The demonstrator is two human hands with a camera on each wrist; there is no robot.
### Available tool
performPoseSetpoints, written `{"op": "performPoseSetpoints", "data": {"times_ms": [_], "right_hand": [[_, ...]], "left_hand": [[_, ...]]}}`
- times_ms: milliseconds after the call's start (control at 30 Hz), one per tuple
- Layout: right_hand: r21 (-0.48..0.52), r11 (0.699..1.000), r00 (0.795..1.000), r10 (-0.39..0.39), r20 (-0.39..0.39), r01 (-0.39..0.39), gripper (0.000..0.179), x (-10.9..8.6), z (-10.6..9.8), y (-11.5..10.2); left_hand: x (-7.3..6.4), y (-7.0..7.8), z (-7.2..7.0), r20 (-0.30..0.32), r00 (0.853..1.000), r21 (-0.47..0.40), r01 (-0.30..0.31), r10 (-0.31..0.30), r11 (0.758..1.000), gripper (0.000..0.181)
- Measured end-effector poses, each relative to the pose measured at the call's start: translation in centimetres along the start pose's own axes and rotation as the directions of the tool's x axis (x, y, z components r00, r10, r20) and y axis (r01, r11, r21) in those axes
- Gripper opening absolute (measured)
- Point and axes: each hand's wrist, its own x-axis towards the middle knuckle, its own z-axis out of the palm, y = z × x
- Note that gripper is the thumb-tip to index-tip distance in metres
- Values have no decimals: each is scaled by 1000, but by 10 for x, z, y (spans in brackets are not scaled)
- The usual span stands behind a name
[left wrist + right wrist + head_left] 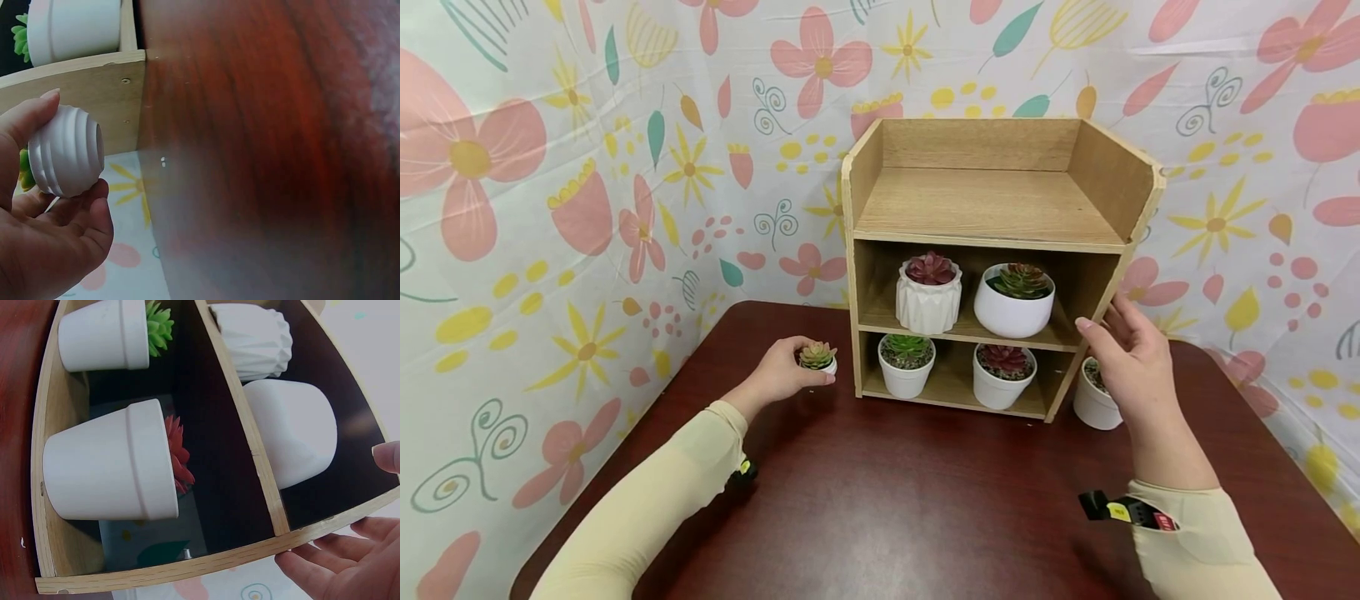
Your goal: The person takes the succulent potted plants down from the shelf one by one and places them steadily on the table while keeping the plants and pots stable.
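My left hand [782, 369] grips a small potted succulent [817, 357] to the left of the wooden shelf [985, 204]. In the left wrist view its ribbed white pot [67, 152] is tipped sideways between thumb and fingers, apart from the table. At the shelf's right side panel, my right hand [1138, 367] holds the edge, thumb at the front and fingers along the outer face. The middle tier bears a fluted white pot [928, 304] and a round white bowl pot [1013, 312]. Two tapered white pots, one green-planted [907, 375] and one red-planted [1002, 387], stand below.
Another white pot [1097, 404] stands on the table right of the shelf, partly behind my right hand. The dark red table [880, 492] meets a flower-patterned cloth [715, 167] behind and at the left. The shelf's top tier has raised sides and back.
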Motion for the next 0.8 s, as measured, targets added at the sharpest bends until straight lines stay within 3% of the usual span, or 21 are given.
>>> {"op": "performPoseSetpoints", "data": {"times_ms": [500, 800], "right_hand": [[-21, 1000, 1000, 9, 6, -9, 63, -1, 0, -1], [-6, 1000, 1000, -4, 11, 4, 64, 0, -1, 1]], "left_hand": [[-2, -10, 14, 27, 999, 54, 33, -34, 998, 63], [-3, -10, 15, 33, 998, 71, 55, -58, 996, 64]]}}
